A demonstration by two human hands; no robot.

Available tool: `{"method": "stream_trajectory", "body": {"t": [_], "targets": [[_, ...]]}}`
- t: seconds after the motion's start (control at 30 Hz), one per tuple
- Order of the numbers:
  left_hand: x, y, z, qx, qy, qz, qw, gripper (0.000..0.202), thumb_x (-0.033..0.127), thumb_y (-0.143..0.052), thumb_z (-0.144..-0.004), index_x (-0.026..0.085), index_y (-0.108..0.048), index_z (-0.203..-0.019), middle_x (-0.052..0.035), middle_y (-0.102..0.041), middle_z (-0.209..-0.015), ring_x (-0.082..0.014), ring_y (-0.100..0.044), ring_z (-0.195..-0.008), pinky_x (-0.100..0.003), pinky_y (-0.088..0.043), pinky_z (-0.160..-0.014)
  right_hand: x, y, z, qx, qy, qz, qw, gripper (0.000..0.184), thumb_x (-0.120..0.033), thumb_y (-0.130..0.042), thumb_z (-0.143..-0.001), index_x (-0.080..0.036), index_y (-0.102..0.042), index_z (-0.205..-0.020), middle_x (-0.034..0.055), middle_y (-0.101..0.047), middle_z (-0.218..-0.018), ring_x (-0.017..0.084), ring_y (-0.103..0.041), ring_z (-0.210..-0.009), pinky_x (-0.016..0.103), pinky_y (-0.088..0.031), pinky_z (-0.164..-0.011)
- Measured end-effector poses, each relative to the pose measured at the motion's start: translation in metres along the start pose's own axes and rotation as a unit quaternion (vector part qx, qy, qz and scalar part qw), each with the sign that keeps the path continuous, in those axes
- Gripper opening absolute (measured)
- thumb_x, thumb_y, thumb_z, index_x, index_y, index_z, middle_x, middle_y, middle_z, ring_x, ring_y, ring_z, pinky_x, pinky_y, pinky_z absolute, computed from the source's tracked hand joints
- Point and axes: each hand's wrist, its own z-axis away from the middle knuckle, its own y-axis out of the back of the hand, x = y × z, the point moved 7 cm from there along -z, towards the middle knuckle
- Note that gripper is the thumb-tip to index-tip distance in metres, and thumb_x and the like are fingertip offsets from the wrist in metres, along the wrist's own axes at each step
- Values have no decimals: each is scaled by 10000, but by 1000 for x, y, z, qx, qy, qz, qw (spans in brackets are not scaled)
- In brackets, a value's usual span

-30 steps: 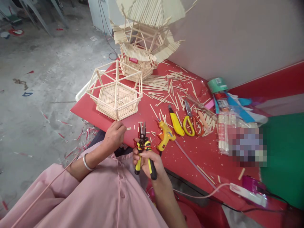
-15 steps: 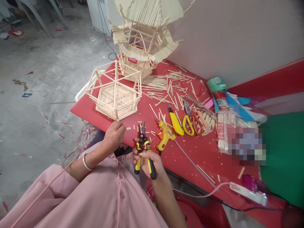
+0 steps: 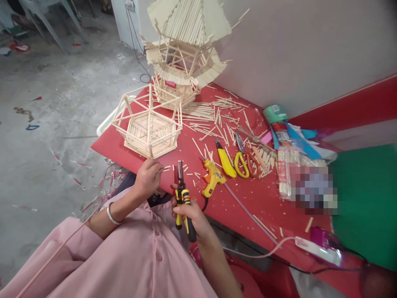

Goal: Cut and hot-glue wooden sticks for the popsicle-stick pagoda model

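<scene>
Cutters up at the near edge, frame by the left corner

From where I stand, the right hand (image 3: 190, 213) has its fingers wrapped round the handles of yellow-and-black cutters (image 3: 186, 198), blades together and pointing away from the body – a hold that probably lets a squeeze work them. The left hand (image 3: 147, 176) is at the near edge; its fingers are drawn in narrow, but I can't tell whether they pinch the short stick piece at their tips. Just beyond it, the open stick frame (image 3: 150, 141) stands near the left corner of the red worktop (image 3: 260, 198), likely to keep it within reach. The glue gun (image 3: 214, 178) lies by the near edge, right of the cutters – handy, I'd say. Loose sticks (image 3: 198, 111) spread towards the back, beside the tall stick tower (image 3: 186, 25), perhaps parked there to leave elbow room.
</scene>
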Motion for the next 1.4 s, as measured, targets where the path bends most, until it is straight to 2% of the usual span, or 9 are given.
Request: {"method": "stream_trajectory", "body": {"t": [0.1, 0.17, 0.27, 0.43, 0.6, 0.93, 1.1, 1.2, 1.4], "targets": [[7, 6, -9, 13, 26, 43, 999, 167, 143, -527, -901, 195, -641, -791, -38, -636, -786, -151, -607, -746, -276, -507, -685, -7, -2, 5, 11, 44, 120, 992, 329, -104, -682, -615, -211, -636, -924, -45, -577, -751, 100, -476, -616, 211, -385, -572], [13, 7, -14, 9, 33, 67, 997, 164, 137, -543, -886, 195, -647, -774, -33, -642, -772, -146, -616, -731, -271, -512, -669, -12, -7, 7, 3, 71, 152, 986, 415, -69, -651, -615, -224, -630, -999, -52, -571, -751, 112, -475, -654, 218, -388, -609], [20, 7, -15, 2, 34, 89, 995, 173, 113, -539, -871, 197, -657, -776, -31, -654, -776, -145, -625, -728, -273, -519, -664, -15, -14, 6, -10, 83, 165, 983, 529, -42, -613, -611, -238, -600, -1102, -61, -556, -752, 115, -465, -665, 222, -381, -618], [25, 10, -12, 7, 8, 92, 996, 186, 92, -524, -868, 190, -648, -771, -34, -658, -773, -138, -623, -723, -262, -517, -658, -17, -22, 4, -11, 74, 170, 983, 556, -59, -608, -618, -245, -568, -1141, -74, -519, -718, 105, -436, -622, 216, -344, -574], [25, 14, -11, 15, -8, 84, 996, 190, 93, -528, -865, 193, -651, -761, -36, -665, -774, -140, -626, -729, -264, -525, -661, -24, -33, 5, -16, 96, 169, 981, 570, -68, -625, -615, -253, -566, -1151, -74, -522, -719, 109, -438, -632, 225, -352, -591], [29, 14, -10, 11, -16, 76, 997, 180, 129, -510, -904, 191, -648, -806, -43, -657, -778, -141, -621, -735, -255, -513, -667, -19, -31, 1, 6, 128, 192, 973, 565, -74, -602, -597, -236, -532, -1134, -96, -465, -663, 86, -360, -546, 222, -282, -518], [29, 14, -17, -50, -13, 115, 992, 208, 125, -493, -907, 180, -630, -760, -25, -606, -691, -126, -580, -634, -232, -476, -600, -25, -27, 2, 1, 155, 229, 961, 613, -53, -588, -611, -250, -518, -1188, -84, -493, -710, 92, -412, -574, 229, -338, -559], [27, 14, -23, -92, 16, 144, 985, 233, 126, -512, -886, 181, -601, -678, -5, -565, -645, -109, -545, -575, -221, -444, -563, -25, -24, 2, 5, 171, 257, 951, 667, -56, -606, -616, -255, -505, -1245, -78, -504, -727, 103, -447, -597, 237, -374, -592], [22, 9, -24, -127, 80, 170, 974, 263, 154, -516, -855, 176, -549, -595, 9, -527, -597, -105, -509, -546, -228, -411, -548, -18, -15, 0, 38, 184, 315, 930, 646, -73, -586, -652, -240, -503, -1271, -64, -548, -742, 118, -497, -597, 249, -421, -602]]}}
